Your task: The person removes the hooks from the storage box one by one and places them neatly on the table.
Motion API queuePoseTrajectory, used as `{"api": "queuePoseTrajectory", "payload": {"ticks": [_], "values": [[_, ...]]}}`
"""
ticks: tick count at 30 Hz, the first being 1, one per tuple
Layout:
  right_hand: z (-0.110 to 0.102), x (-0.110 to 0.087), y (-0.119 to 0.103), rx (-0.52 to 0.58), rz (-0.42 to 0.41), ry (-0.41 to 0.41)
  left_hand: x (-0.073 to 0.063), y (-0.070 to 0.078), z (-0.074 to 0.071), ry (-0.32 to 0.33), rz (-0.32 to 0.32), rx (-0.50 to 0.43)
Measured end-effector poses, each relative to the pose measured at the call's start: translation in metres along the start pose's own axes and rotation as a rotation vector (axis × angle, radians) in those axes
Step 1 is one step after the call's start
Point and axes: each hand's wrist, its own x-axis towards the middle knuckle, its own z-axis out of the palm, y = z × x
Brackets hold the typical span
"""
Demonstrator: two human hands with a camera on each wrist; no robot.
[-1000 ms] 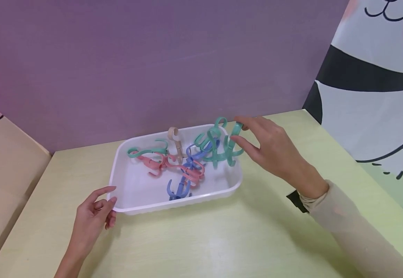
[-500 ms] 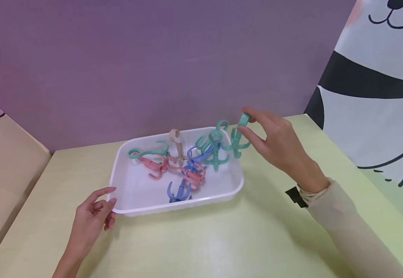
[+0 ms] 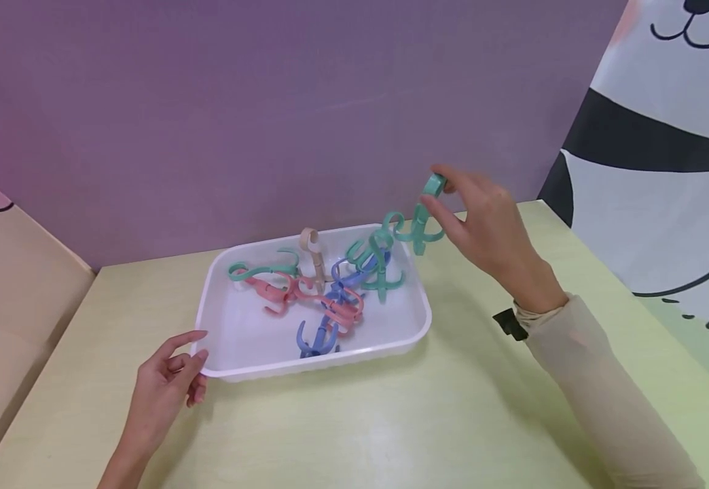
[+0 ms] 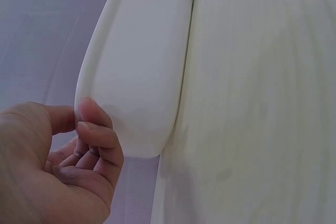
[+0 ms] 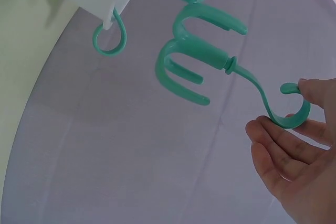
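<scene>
My right hand (image 3: 492,231) pinches a green multi-pronged hanging hook (image 3: 419,223) by its curved top, prongs pointing down, above the right end of the white plastic tray (image 3: 238,346). In the right wrist view the held hook (image 5: 202,52) overlaps another green hook at the tray's edge. With thumb and fingers, my left hand (image 3: 161,390) grips the tray's rim at its near left corner; the left wrist view shows the thumb and finger on the tray wall (image 4: 147,61). In the tray lie pink hooks (image 3: 342,311), blue hooks (image 3: 319,336), a beige hook (image 3: 314,258) and several green hooks (image 3: 382,277).
The tray stands on a pale yellow table (image 3: 354,435). Behind it rises a purple panel (image 3: 269,136). A cream panel (image 3: 18,319) borders the left, and a panel with a panda drawing (image 3: 666,224) stands at the right.
My right hand has lifted the green hook up and slightly right, from among the hooks to above the tray's far right corner. The left hand still holds the rim.
</scene>
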Motion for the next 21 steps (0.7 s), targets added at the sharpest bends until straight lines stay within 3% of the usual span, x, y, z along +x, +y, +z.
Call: {"api": "queuePoseTrajectory", "payload": {"ticks": [6, 21], "values": [[0.003, 0.006, 0.010, -0.003, 0.023, 0.013, 0.000, 0.000, 0.000, -0.002, 0.013, 0.000], [0.021, -0.004, 0.045, -0.008, 0.087, 0.020, 0.000, 0.001, 0.000, 0.000, 0.020, 0.016]]}}
